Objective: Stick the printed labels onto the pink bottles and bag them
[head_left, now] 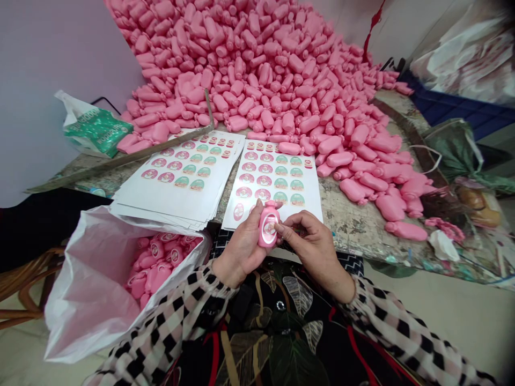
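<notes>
The person's left hand holds a glossy pink plastic bottle, its fingers curled closed around the body. The right hand meets it from the other side, with its fingertips pinched together against an oval white-rimmed label on the bottle's front. The exact grip under the fingertips is partly hidden.

The bottle sits between both hands, its long axis close to upright, with the cap end pointing away from the person and the label facing up toward the head camera.

Just beyond the fingers lies a white sheet of round printed stickers. Further left of the fingers is a stack of white sticker sheets. Below and left of them, a white plastic bag holds finished-looking pink bottles. Well beyond the fingers, a large heap of pink bottles covers a worn, paint-stained table.

A crooked pinch could leave the label off-centre or creased, and the smooth plastic could slip from the curled fingers onto the sheet.
</notes>
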The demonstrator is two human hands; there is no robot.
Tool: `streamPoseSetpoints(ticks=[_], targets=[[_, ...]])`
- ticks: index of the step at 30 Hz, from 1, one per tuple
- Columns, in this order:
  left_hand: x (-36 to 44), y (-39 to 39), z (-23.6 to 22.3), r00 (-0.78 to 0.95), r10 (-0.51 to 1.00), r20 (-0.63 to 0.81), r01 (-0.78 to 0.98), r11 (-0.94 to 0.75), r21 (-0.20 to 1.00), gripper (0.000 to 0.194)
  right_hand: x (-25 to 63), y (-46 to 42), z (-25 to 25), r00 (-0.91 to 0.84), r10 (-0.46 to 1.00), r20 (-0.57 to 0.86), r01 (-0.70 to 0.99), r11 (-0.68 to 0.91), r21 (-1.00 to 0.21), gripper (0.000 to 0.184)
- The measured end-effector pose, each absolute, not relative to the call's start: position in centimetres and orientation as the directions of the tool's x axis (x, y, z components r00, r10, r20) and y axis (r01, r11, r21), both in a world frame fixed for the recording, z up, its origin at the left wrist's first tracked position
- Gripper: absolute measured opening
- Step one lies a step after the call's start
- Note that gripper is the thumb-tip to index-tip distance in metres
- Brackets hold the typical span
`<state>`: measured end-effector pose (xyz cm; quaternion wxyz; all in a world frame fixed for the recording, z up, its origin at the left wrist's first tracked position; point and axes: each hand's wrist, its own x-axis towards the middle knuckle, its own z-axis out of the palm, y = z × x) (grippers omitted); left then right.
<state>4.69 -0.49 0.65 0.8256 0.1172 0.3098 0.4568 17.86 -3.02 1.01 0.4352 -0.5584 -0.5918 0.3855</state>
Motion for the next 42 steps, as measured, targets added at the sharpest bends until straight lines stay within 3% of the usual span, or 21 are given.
streamPoseSetpoints(ticks=[18,25,29,34,39,42], targets=[[4.7,-0.8,0.8,0.385,0.838,-0.385,-0.623,0.545,0.561,0.047,18.0,-2.9,0.5,-0.002,0.998,0.068,0.365,0.064,-0.929,0.019],[3.2,-1.2,1.2,0.505,0.81,-0.298,-0.363,0.512,0.778,0.048,19.0,-2.8,0.1,-0.081,0.996,0.04,0.397,0.069,-0.915,0.017],[3.1,-1.3,1.2,0.577,0.756,-0.308,-0.259,0.527,0.81,0.048,19.9,-2.9,0.4,-0.193,0.981,0.006,0.41,0.086,-0.908,0.015],[3.4,-1.4,1.4,0.598,0.733,-0.324,-0.255,0.557,0.79,0.042,21.6,-1.8,0.2,-0.207,0.978,-0.037,0.315,0.031,-0.949,0.017],[3.4,-1.4,1.6,0.577,0.76,-0.299,-0.291,0.534,0.794,0.032,23.0,-0.7,0.4,0.048,0.998,-0.043,0.205,-0.052,-0.977,0.022],[4.2,-1.5,1.3,0.595,0.733,-0.329,-0.246,0.556,0.794,0.032,21.2,-1.4,0.8,0.063,0.992,-0.11,0.031,-0.112,-0.993,0.044]])
